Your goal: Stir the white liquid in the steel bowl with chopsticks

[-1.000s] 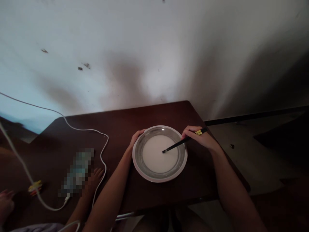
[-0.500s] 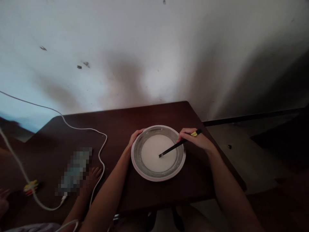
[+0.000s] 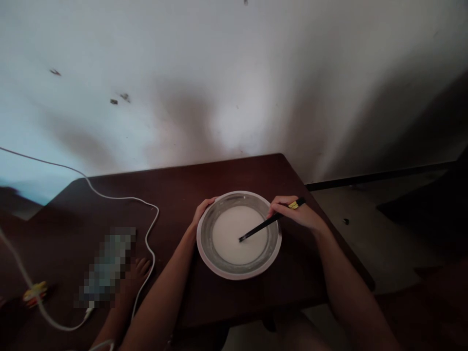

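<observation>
A metal bowl (image 3: 208, 253) with a white rim sits on the dark wooden table (image 3: 175, 195) and holds a white liquid (image 3: 228, 229). My left hand (image 3: 203, 208) grips the bowl's left rim, fingers curled over the edge. My right hand (image 3: 294, 212) is closed around black chopsticks (image 3: 268, 222) with a yellow band near the top. Their tips dip into the white liquid near the bowl's middle.
A white cable (image 3: 120, 199) loops across the table's left side to a blurred device (image 3: 106, 265). Another person's hand (image 3: 137, 273) rests beside that device. A small yellow and red object (image 3: 34, 295) lies at the far left. The table's right edge drops to the floor.
The chopstick tips have shifted a little to the left in the white liquid. My right hand moved slightly left with them. My left hand has stayed on the rim.
</observation>
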A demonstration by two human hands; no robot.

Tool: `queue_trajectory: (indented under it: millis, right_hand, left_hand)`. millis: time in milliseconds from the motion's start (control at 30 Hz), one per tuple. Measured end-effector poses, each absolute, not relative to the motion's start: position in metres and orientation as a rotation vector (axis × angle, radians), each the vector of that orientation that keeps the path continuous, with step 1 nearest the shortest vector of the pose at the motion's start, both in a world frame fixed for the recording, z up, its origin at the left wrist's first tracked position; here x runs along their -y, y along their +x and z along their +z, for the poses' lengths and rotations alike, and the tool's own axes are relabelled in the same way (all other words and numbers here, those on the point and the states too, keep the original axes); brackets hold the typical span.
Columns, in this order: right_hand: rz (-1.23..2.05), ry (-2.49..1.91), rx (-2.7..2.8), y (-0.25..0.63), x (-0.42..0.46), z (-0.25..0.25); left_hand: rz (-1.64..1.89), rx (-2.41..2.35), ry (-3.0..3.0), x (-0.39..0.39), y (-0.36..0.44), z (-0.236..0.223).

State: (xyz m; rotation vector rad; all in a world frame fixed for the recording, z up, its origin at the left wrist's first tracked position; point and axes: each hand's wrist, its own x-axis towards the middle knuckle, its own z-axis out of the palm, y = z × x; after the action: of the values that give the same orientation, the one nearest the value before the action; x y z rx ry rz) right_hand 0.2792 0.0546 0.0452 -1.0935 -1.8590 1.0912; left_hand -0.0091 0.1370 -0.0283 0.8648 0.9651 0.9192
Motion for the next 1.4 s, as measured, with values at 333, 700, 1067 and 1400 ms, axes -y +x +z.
queue_trajectory:
  millis: [333,700,1067,1400]
  right_hand:
    - [1.019,-1.132,1.759,0.288,-0.057,0.046]
    - [0.953,-1.115,1.754,0.285,-0.058,0.042]
    - [0.983,-1.106,1.839,0.280,-0.057,0.040]
    - [0.937,-1.125,1.892,0.280,-0.060,0.036]
  left_hand:
    - [0.919,-0.957,0.851,-0.135,-0.005,-0.023]
    - [0.924,-0.917,0.830,-0.135,-0.005,-0.024]
    - [0.911,-0.861,0.859,-0.134,-0.006,-0.025]
    - [0.919,-0.905,0.817,-0.134,-0.005,-0.022]
